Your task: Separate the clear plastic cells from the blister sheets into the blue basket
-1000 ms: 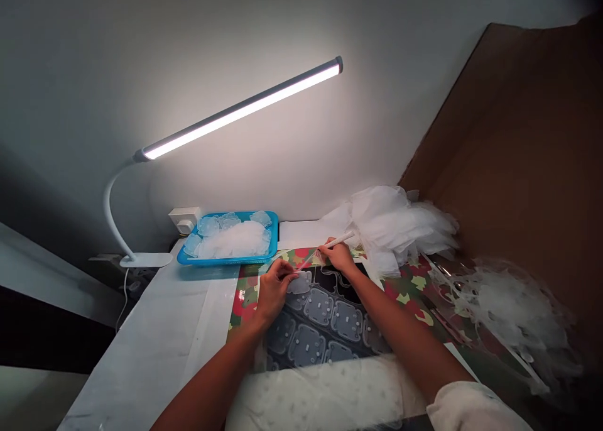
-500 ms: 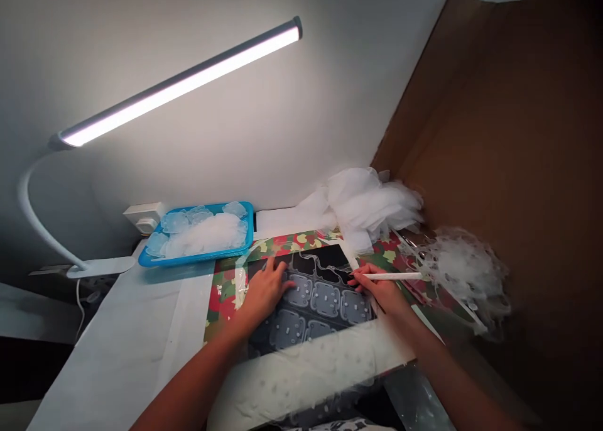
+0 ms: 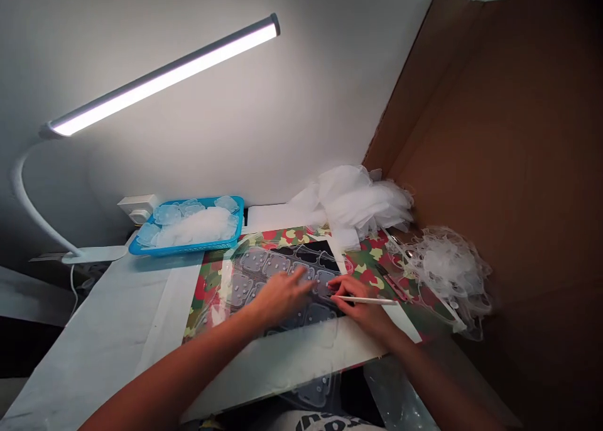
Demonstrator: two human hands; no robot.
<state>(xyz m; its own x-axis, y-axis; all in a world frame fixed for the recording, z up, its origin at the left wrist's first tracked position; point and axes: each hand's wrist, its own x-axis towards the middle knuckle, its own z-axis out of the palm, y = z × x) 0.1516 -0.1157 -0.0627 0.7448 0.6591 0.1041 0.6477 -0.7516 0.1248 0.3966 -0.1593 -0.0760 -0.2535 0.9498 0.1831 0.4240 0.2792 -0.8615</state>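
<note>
A translucent moulded sheet [image 3: 254, 259] with rows of rounded pieces and small raised studs lies over a dark backing. My left hand [image 3: 280, 298] is over the middle of this sheet, fingers stretched out and apart, slightly blurred. At the sheet's right edge my right hand [image 3: 358, 302] is closed on a slim white pen-like tool [image 3: 370, 301]. The tool lies nearly level, its blunt end pointing right. Its working tip is hidden by the fingers. Thin clear strips outline dark gaps at the sheet's upper right.
A blue tray [image 3: 186, 249] of clear pieces stands back left, beside a lit lamp [image 3: 164, 73]. White thin sheets [image 3: 362, 198] are heaped at the back. Tangled clear scraps [image 3: 447, 261] lie right, near a cardboard wall [image 3: 509, 154]. Tweezers-like dark tool [image 3: 392, 281] rests on the camouflage-patterned mat [image 3: 292, 235].
The sheet has shifted up and left over the dark backing. My left hand has come down to its middle, and my right hand has moved nearer with the white tool.
</note>
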